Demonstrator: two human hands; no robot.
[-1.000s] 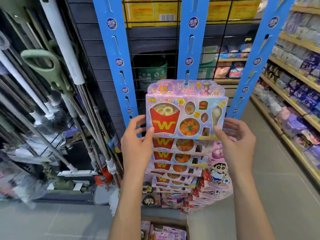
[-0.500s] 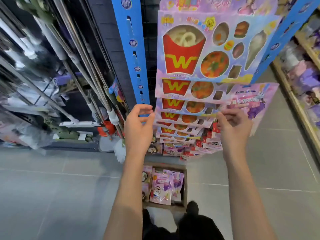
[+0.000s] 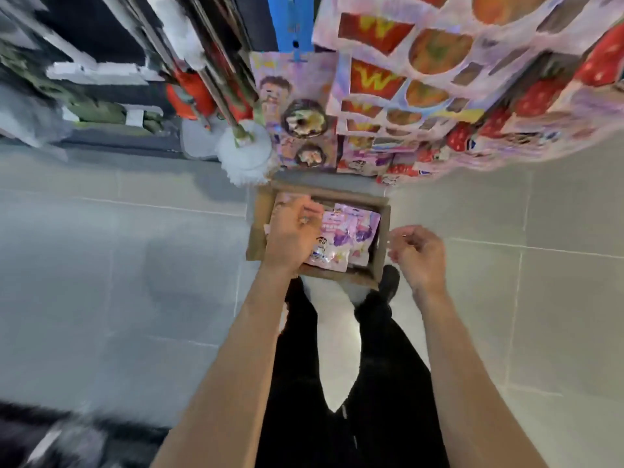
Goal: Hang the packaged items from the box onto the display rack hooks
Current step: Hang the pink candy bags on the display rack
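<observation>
A brown cardboard box (image 3: 379,246) stands on the floor below the rack, with several pink cartoon packets (image 3: 353,231) lying in it. My left hand (image 3: 292,234) is over the box's left half, its fingers bent above the packets; blur hides whether they hold one. To the right of the box my right hand (image 3: 417,255) hangs loosely curled and holds nothing. Above the box hang the rows of french-fry toy packs (image 3: 374,79) on the display rack.
A blue hanging strip (image 3: 292,25) carries cartoon packs (image 3: 297,119) left of the fry packs; strawberry packs (image 3: 533,99) hang on the right. Mop poles and a white brush (image 3: 244,153) lean at the left. My legs (image 3: 381,366) stand on grey floor tiles behind the box.
Both hands have left the hung fry pack and dropped toward the box. My view has tipped down from the rack to the floor.
</observation>
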